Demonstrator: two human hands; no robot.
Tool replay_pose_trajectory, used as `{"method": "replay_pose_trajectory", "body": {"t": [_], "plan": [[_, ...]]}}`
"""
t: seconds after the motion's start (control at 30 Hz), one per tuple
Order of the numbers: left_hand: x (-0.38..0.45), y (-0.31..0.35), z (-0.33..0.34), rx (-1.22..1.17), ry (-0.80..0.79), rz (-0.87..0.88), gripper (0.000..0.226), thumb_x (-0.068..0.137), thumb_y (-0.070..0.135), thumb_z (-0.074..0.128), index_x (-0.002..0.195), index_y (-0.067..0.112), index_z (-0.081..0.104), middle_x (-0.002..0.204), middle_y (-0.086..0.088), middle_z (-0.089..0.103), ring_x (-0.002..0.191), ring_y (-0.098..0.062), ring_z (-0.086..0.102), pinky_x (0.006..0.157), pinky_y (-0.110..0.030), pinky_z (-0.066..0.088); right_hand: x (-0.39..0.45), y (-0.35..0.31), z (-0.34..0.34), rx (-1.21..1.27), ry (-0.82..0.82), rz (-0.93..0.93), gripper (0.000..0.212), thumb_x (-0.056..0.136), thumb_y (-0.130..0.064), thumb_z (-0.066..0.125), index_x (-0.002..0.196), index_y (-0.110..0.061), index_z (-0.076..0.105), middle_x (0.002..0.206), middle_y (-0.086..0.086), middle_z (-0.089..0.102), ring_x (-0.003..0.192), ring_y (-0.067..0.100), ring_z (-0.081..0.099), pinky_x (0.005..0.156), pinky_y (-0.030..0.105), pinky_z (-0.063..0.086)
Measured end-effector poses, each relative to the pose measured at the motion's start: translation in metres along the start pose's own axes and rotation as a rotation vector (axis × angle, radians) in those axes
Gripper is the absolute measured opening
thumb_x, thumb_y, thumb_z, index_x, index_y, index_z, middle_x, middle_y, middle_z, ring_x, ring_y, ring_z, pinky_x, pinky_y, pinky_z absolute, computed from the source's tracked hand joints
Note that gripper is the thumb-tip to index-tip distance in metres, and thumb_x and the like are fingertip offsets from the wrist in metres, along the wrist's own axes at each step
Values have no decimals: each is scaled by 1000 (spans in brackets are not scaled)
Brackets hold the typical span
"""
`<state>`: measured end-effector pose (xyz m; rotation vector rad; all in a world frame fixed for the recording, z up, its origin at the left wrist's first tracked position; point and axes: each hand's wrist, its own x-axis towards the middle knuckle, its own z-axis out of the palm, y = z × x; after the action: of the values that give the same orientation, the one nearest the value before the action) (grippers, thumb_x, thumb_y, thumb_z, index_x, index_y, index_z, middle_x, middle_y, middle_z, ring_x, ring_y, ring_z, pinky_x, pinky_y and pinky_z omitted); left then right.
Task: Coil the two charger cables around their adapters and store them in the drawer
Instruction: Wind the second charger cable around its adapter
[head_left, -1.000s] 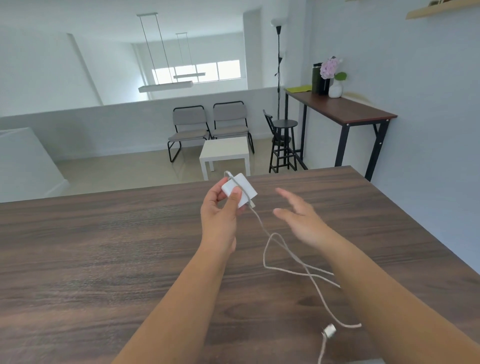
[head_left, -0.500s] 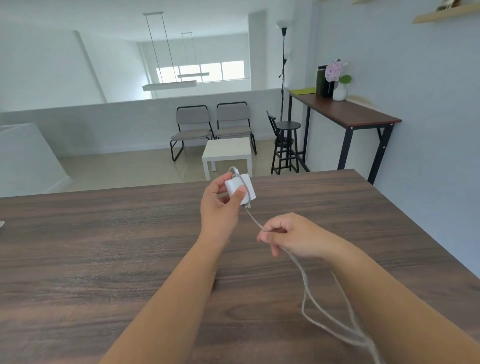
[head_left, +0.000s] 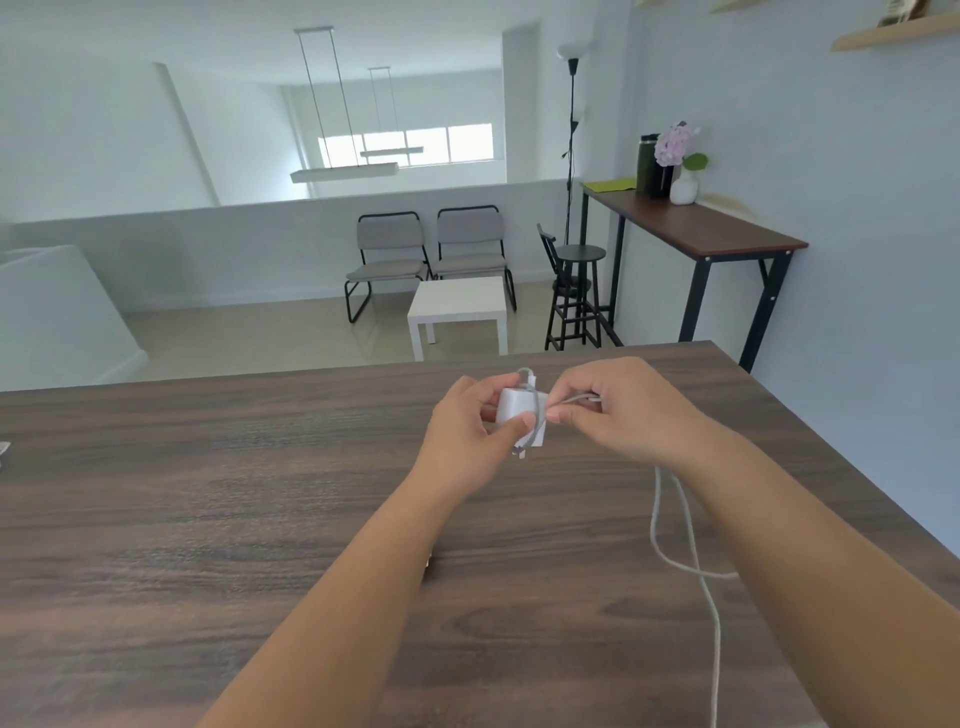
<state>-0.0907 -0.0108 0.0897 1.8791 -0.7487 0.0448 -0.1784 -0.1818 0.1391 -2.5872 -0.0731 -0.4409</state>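
Left hand (head_left: 470, 431) grips white adapter (head_left: 519, 413) above table (head_left: 208, 519), thumb on near face. Cable (head_left: 685, 545) passes once over adapter front; second wrap possibly behind, view unclear. Right hand (head_left: 618, 410) just beside adapter, fingers pinched on cable. Slack drops under right wrist, loops on table, exits bottom edge.

Two grey chairs (head_left: 428, 254) are set behind a white side table (head_left: 457, 312) on a pale floor; a window (head_left: 405, 146) is seen beyond. A high desk (head_left: 696, 228) is placed along the blue wall (head_left: 831, 156), beside a floor lamp (head_left: 572, 140)
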Motion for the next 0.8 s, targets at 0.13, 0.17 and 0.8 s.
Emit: {"method": "replay_pose_trajectory", "body": {"t": [0.13,0.17,0.8], "plan": [[-7,1,-7,10,-159,20,46,90,25,68,133,31,55,99,4,50,88,-4,57,79,-17,48,4,3,-4,-29,-7,-135,4,81,-28,74,84,-25,75,76,-17,64,75,-2,57,71,21,43],[-8,0,-10,0,-200,12,46,90,25,67,134,31,54,99,4,49,88,-6,57,80,-18,48,5,3,-4,-19,-5,-159,5,80,-28,75,83,-24,75,77,-16,64,77,-1,57,72,20,44],[-31,4,-10,-655,-340,-119,50,85,17,65,131,26,48,108,-11,59,88,-19,64,75,-34,54,3,35,22,143,15,-33,7,87,-26,67,90,-32,72,98,-12,62,96,9,53,84,22,37]]}}
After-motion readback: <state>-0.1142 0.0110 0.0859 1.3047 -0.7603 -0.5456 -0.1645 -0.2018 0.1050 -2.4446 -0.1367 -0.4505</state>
